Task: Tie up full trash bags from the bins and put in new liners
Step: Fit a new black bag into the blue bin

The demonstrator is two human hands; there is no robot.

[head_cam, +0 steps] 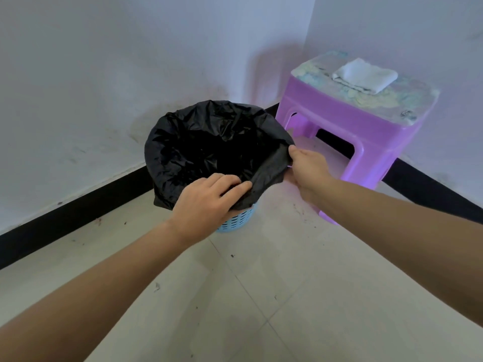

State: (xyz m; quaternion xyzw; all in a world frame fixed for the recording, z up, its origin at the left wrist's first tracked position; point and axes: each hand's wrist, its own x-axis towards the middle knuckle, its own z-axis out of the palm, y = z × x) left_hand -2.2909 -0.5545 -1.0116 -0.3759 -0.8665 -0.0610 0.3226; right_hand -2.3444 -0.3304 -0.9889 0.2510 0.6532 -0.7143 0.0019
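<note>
Liner [209, 142] is sitting in the blue bin [236, 220] by the corner, mouth facing up, long axis running straight down. My left hand [206, 202] is curling over its near rim and my right hand [308, 165] is pinching the right edge, likely to keep the film spread over the lip.

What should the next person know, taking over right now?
Left hand grips the black trash bag's near edge. Right hand pinches its right edge. Bag sits open in the light blue bin, folded over the rim, in the corner beside a purple stool. Not tied. Contents too dark to tell. Left: if full, tie and lift out; if new, finish seating it.
</note>
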